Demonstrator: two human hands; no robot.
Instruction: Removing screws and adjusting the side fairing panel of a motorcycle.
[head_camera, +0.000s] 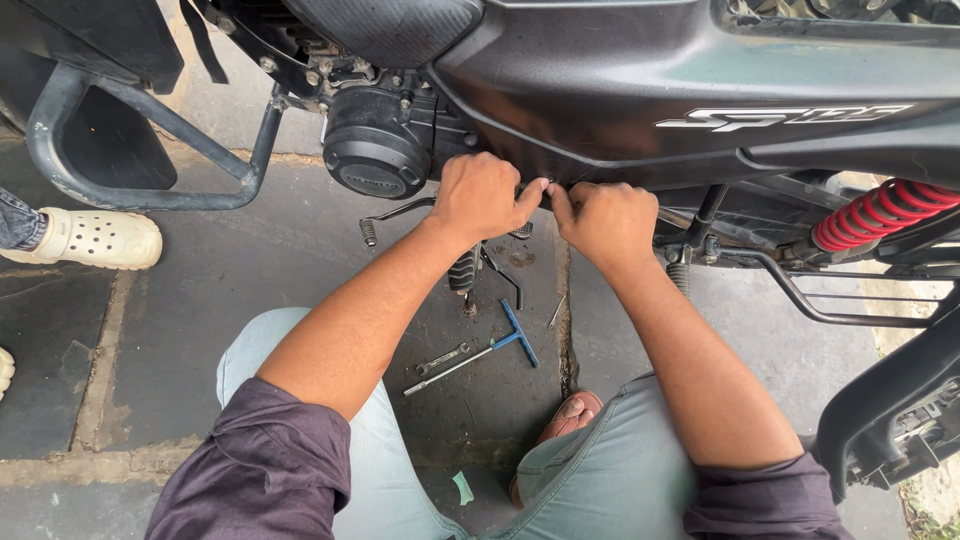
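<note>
A dark motorcycle (640, 90) stands across the top of the view, seen from its side. My left hand (483, 196) and my right hand (605, 220) are both pressed against the lower edge of its dark side panel (560, 130), thumbs nearly touching. The fingers curl under the panel's edge, so what they grip is hidden. The round black engine cover (375, 150) sits just left of my left hand. A foot peg (462, 272) hangs below my left wrist.
A T-handle wrench with a blue grip (492, 347) and a small spanner (442, 358) lie on the stone floor between my knees. A red shock spring (880, 212) is at right. Another person's foot in a cream clog (92, 238) stands at left, beside the crash guard (120, 150).
</note>
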